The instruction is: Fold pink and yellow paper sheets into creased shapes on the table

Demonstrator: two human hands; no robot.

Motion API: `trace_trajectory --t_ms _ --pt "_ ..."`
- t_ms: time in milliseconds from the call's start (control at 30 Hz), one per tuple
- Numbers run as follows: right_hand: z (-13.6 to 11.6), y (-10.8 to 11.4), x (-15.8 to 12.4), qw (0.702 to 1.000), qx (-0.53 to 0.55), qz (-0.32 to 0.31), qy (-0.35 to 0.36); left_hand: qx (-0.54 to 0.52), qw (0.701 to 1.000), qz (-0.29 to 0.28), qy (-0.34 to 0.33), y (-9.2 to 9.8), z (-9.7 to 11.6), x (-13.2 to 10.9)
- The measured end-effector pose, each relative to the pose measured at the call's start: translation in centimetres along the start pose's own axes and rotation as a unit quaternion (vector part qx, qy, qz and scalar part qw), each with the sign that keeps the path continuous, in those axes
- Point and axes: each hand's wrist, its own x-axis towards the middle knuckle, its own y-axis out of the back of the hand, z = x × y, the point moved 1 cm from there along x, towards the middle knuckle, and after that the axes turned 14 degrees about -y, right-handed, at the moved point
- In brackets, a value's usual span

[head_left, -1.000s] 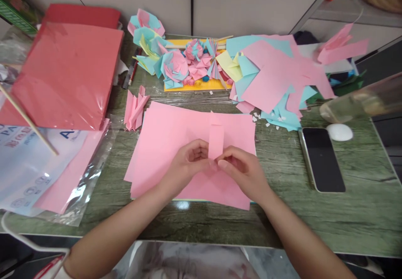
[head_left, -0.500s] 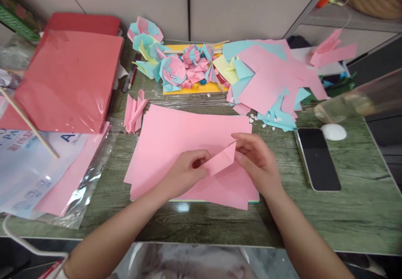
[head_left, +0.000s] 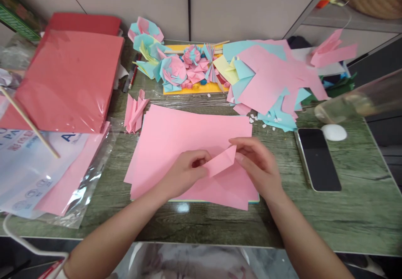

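Note:
A folded pink paper strip [head_left: 221, 161] is held slantwise above a stack of pink paper sheets [head_left: 176, 134]. Its lower left end is pinched between the thumb and curled fingers of my left hand [head_left: 188, 172]. At the raised right end, which comes to a folded point, my right hand [head_left: 260, 166] has its thumb at the edge and its bent fingers behind. Part of the right fingertips' contact is hidden by the paper. Left of the stack lie several folded pink paper pieces [head_left: 134, 113].
Paper flowers [head_left: 172, 70] sit along the back, with pink and blue paper scraps [head_left: 266, 76] beside them. At right are a phone [head_left: 318, 159], a white mouse [head_left: 334, 132] and a clear cup [head_left: 342, 107]. Red paper packs [head_left: 69, 78] and a plastic paper bag [head_left: 40, 166] occupy the left.
My right hand has shifted slightly down, and the right end of the pink strip has dipped a little with it. My left hand stays in place.

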Motion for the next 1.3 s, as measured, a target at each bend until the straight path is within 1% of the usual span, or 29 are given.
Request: trace_trajectory --t_ms 100,200,300,433,533,600,667,767,900,1167,1300 --pt "0.2 0.2 0.1 0.999 -0.028 0.005 0.025 -0.034 0.999 0.018 -0.023 0.2 -0.2 0.0" --pt "0.3 0.4 0.3 0.998 -0.045 0.027 0.032 -0.067 0.992 0.076 -0.072 0.4 -0.3 0.0" --pt "0.4 0.5 0.4 0.996 -0.039 0.074 0.03 -0.068 0.982 0.126 -0.127 0.5 -0.1 -0.1" --pt "0.1 0.4 0.5 0.991 -0.025 0.123 0.038 -0.033 0.976 0.134 -0.166 0.4 0.3 -0.3" --pt "0.0 0.3 0.5 0.989 -0.019 0.141 0.039 -0.003 0.972 0.137 -0.191 0.1 0.4 -0.5" --pt "0.0 0.3 0.4 0.988 -0.014 0.147 0.039 0.026 0.972 0.137 -0.19 0.0 0.3 -0.5" --pt "0.0 0.3 0.4 0.988 -0.012 0.151 0.042 0.051 0.973 0.143 -0.173 -0.2 0.1 -0.5" --pt "0.0 0.3 0.3 0.987 -0.016 0.149 0.051 0.079 0.97 0.165 -0.16 -0.2 0.0 -0.5" --pt "-0.1 0.4 0.2 0.991 -0.023 0.124 0.051 0.113 0.96 0.189 -0.173 -0.1 0.4 -0.5" --pt "-1.2 1.7 0.0 0.995 -0.072 0.055 0.05 0.143 0.949 0.187 -0.208 0.3 0.9 -0.6" --pt "-1.5 1.8 0.0 0.993 -0.085 0.06 0.056 0.16 0.942 0.187 -0.23 0.3 1.1 -0.7"
